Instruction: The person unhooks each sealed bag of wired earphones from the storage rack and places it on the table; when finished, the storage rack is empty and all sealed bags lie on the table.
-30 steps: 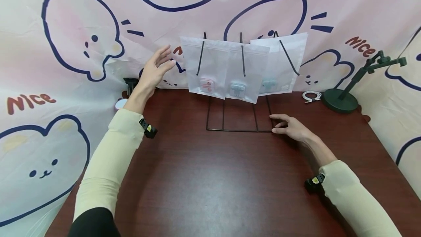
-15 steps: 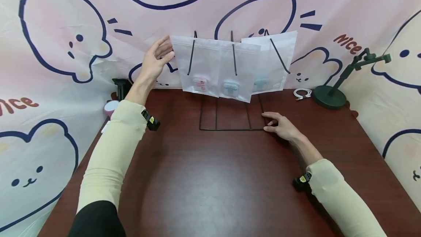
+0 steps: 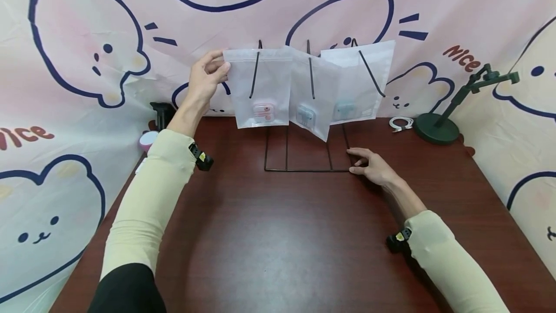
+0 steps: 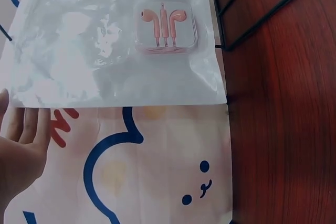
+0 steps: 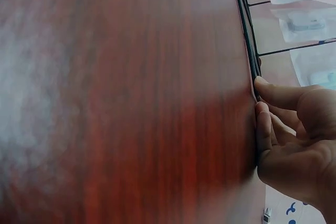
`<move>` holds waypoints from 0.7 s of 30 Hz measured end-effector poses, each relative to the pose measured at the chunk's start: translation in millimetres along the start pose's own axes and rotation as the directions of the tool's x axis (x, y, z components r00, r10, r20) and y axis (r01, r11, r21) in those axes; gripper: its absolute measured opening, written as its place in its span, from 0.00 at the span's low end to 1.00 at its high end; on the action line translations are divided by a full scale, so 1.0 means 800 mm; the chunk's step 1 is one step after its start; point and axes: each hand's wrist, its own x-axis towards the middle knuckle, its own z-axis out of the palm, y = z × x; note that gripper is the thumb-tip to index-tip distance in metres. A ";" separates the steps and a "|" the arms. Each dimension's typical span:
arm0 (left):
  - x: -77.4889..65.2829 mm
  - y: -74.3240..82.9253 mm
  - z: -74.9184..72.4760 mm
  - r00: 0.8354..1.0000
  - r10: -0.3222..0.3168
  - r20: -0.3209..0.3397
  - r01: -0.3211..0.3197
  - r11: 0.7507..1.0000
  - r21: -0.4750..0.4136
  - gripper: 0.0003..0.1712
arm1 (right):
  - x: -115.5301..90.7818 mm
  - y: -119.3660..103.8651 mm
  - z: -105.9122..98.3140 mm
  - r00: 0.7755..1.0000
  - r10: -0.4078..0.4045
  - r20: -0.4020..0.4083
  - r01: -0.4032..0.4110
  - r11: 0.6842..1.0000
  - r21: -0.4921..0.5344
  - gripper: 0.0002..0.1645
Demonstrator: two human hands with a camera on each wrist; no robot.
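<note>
Three frosted zip bags hang on the prongs of a black wire display rack (image 3: 286,171). In the left bag (image 3: 273,83) a clear case shows pink earphones (image 4: 165,24); the middle bag (image 3: 323,81) and right bag (image 3: 369,69) hold bluish cases. My left hand (image 3: 205,78) pinches the left bag's upper left corner, thumb in front and fingers behind. My right hand (image 3: 372,167) grips the rack's base at its front right corner, thumb and fingertips at the wire (image 5: 247,30). The middle bag hangs tilted, its lower right corner lowest.
A green stand with an arm (image 3: 438,127) and a coiled white cable (image 3: 401,123) are at the back right of the brown table (image 3: 278,235). At the back left stand a black object (image 3: 162,114) and a pink-and-white round item (image 3: 148,139). A printed cloth covers the walls.
My left hand has come in to the left bag and taken its corner. That bag now hangs straighter and apart from the middle bag, which has swung askew. My right hand stays on the rack.
</note>
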 end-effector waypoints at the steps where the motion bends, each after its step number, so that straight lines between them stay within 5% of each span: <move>1: -0.001 0.001 0.001 1.000 -0.008 -0.005 0.008 1.000 -0.005 0.21 | 0.000 0.000 0.000 1.000 -0.001 -0.001 0.001 1.000 0.000 0.37; 15: -0.031 0.008 -0.004 1.000 -0.023 -0.001 0.023 1.000 -0.005 0.20 | 0.000 0.001 0.001 1.000 -0.025 -0.004 0.025 1.000 -0.014 0.36; 21: -0.049 0.008 -0.008 0.999 0.014 0.045 -0.011 0.996 -0.086 0.15 | -0.002 -0.002 0.002 1.000 -0.025 -0.008 0.025 1.000 0.001 0.36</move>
